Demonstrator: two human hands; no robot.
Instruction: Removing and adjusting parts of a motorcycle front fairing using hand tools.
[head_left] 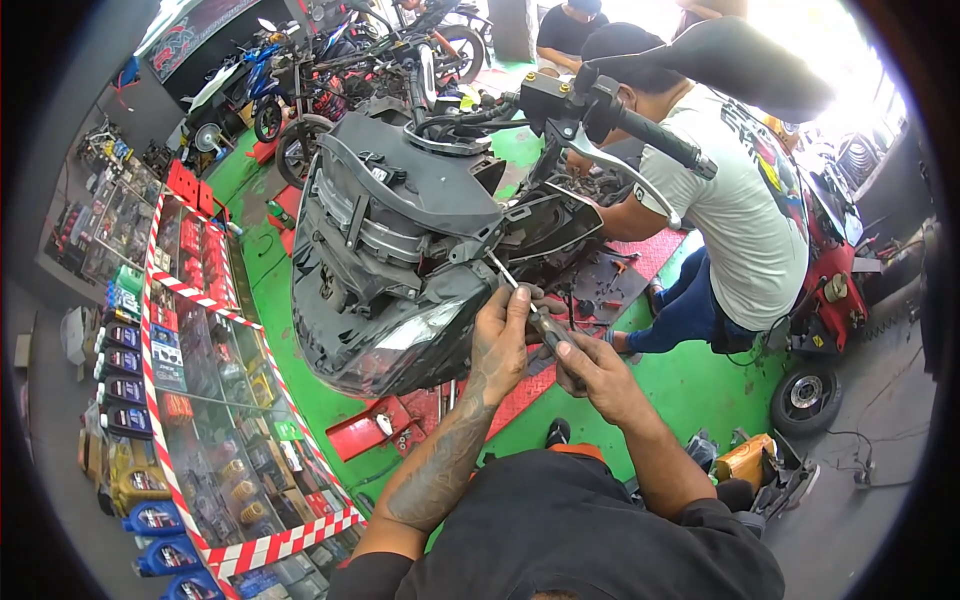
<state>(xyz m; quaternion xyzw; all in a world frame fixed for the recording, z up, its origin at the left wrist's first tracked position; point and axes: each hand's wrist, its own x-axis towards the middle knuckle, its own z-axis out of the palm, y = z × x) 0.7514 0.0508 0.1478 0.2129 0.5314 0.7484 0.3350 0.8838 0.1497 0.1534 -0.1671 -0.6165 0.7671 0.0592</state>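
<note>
Black shirt (560,530) fills bottom centre; left hand (503,335) and right hand (598,380) clamp a screwdriver (546,326) mid-frame; display case (215,370), left; mirror (745,70) overlaps co-worker (745,220), upper right.

The green painted floor (690,400) spreads around the motorcycle (400,240), with a red tread-plate platform (518,403) running beneath it. Right of the motorcycle as seen, small loose parts (622,264) lie on a dark grey section (634,287) of that platform. Below the motorcycle's nose, a red tray (352,436) sits low with a small white object (384,424) on it. Left of the motorcycle stands a glass display case (283,400) edged with red-and-white tape; boxed parts (190,240) fill it.
</note>
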